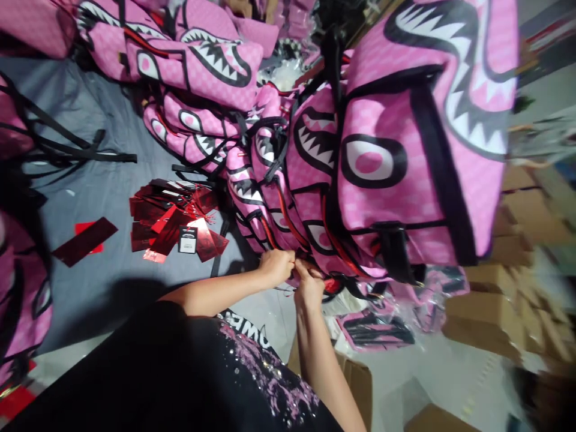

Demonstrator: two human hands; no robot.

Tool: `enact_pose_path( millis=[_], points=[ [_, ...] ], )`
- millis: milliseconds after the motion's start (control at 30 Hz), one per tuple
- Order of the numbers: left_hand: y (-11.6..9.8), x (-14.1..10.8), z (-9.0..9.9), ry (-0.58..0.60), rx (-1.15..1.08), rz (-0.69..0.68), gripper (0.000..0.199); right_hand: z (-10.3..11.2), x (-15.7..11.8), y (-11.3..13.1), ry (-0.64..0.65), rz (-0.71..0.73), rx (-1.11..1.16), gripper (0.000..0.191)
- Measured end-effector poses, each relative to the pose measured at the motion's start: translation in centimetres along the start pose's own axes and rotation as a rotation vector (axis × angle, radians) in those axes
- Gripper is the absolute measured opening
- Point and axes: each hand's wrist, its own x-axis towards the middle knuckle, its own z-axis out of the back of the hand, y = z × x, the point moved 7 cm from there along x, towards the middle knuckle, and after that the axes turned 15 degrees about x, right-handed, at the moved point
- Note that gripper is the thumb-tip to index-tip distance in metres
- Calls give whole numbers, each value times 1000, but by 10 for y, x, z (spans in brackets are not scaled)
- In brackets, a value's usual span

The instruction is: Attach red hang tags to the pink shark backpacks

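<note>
Pink bags (409, 210) in a tonal check, with black trim and white-toothed mouths (315, 144).
The eyes (373, 161) on the bags are pink ovals within white, ringed in black; thin red lines edge the zips (333, 231), and the straps (72, 150) are black. The tags (168, 231) range from bright red to dark red, one black with a white label (187, 245). The cloth (99, 192) is plain slate grey, the cartons (481, 306) are brown and the floor (400, 354) is pale grey. The black shirt (148, 366) carries a mottled pink-lilac print (270, 378) with pale specks, and white lettering (249, 329).
</note>
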Motion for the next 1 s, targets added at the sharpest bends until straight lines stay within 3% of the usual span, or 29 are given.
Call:
enact_pose_path(
  millis=[167,367,567,667,833,1000],
  points=[
    [3,3,0,22,3,-32,20,5,2,-12,-97,-25,99,40],
    [7,4,3,12,-18,9,24,-3,2,-15,-67,-50,110,41],
    [9,4,6,70,-131,-2,19,-5,3,-15,-119,-142,175,41],
    [12,5,7,83,-210,23,17,-6,4,-17,-92,-211,193,43],
    [2,10,-1,215,-371,-71,15,-12,7,-16,18,-303,241,37],
    [7,13,-7,167,-402,23,10,-12,7,-15,23,-340,283,39]
  ],
)
